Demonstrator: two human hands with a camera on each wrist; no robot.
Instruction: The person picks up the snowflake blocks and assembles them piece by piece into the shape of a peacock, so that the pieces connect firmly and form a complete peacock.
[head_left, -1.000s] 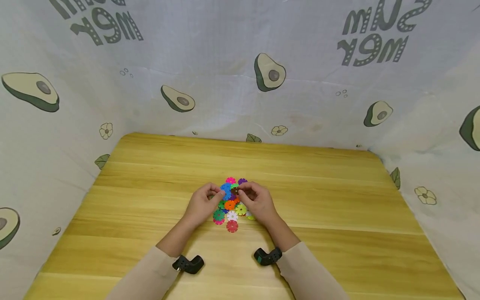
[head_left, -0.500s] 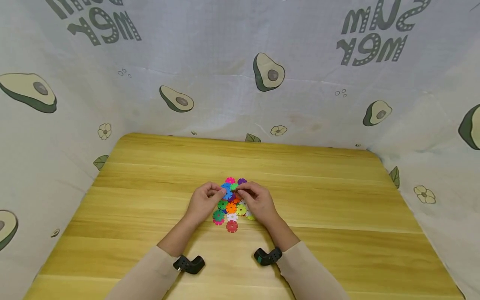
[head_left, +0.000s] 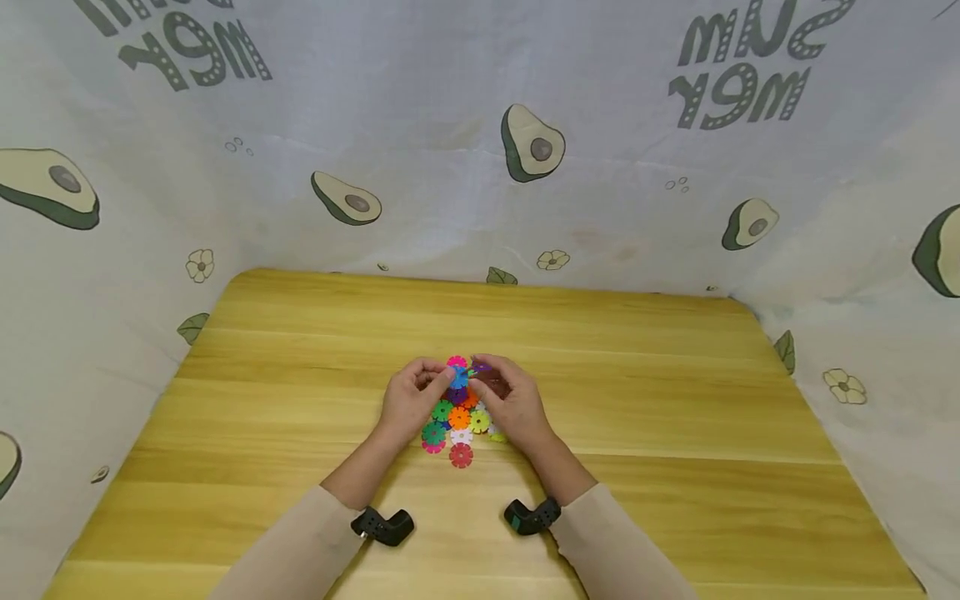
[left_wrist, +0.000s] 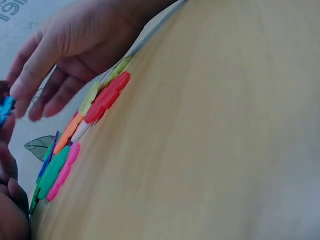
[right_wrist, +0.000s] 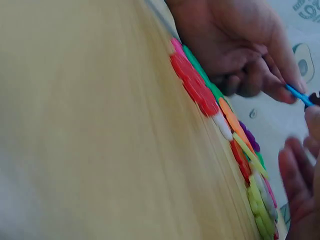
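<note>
My left hand (head_left: 407, 403) pinches a blue notched building disc (head_left: 458, 377) between thumb and index finger, just over a pile of similar discs. Against its edge sits a dark brown notched disc (right_wrist: 314, 98), joined or pressed to it at an angle. My right hand (head_left: 517, 405) has its thumb and index finger at the brown disc, the other fingers loosely spread. In the left wrist view the right thumb overlaps where the blue disc (left_wrist: 6, 107) and brown disc (left_wrist: 4, 89) meet. Below lie an orange disc (head_left: 459, 417), a red disc (head_left: 461, 455) and a green disc (head_left: 433, 432).
The discs overlap in a small heap on the wooden table (head_left: 637, 375), with a pink disc (head_left: 457, 362) at its far side and a yellow disc (head_left: 478, 422) near the right hand. A white avocado-print cloth (head_left: 450, 150) hangs behind and beside the table.
The blue disc has risen slightly and shifted right in the left hand. The right thumb and index finger have spread wider, and the brown disc has turned against the blue one.
</note>
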